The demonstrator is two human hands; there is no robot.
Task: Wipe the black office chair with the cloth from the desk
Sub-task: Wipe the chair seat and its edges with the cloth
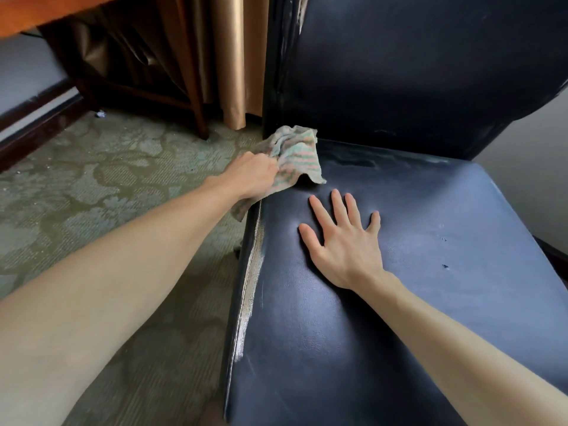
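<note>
Patterned green carpet (92, 179) runs under a wooden desk (46, 13) and past a gold curtain (236, 56) on the left. The black office chair (430, 302) fills the right of our view, its seat (461, 241) stretching toward us and its backrest (415, 72) rising behind. Our left hand (252, 176) grips the cloth (296, 158), a striped pastel rag bunched in the fist. The fingers are mostly hidden under the folds, so we can only say it looks like a full clasp rather than a pinch. The cloth sits at the seat's back left corner, just below the backrest. One flap lies on the leather and another hangs off the left edge (250, 287), which shows a pale, worn strip along its length. Our right hand (341, 241) lies flat on the seat with fingers spread, holding nothing. It is just right of the cloth and nearer to us, apparently steadying the chair. From the cloth, most of the seat lies to the right and toward us. We judge the next stroke must pull that way, and the right hand stands in its path.
</note>
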